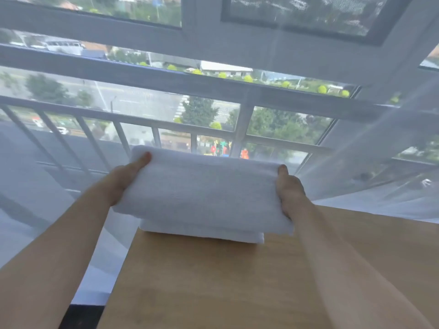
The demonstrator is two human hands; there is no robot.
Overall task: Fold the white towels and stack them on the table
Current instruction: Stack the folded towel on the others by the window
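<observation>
Now white folded towel [202,193], thick, gripped endwise by both hands [126,179], above stack [202,233]

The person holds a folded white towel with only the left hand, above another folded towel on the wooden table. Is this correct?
Not quite. The head view shows both the left hand and the right hand holding the folded white towel, above another folded towel on the wooden table.

- The scene is lit brightly by soft daylight entering through the window [213,91] ahead.
- Little shadow is cast on the table [213,281].
- The outdoor view is hazed by a sheer curtain [380,162].
- Straight frame lines are bent by wide-angle distortion.
</observation>
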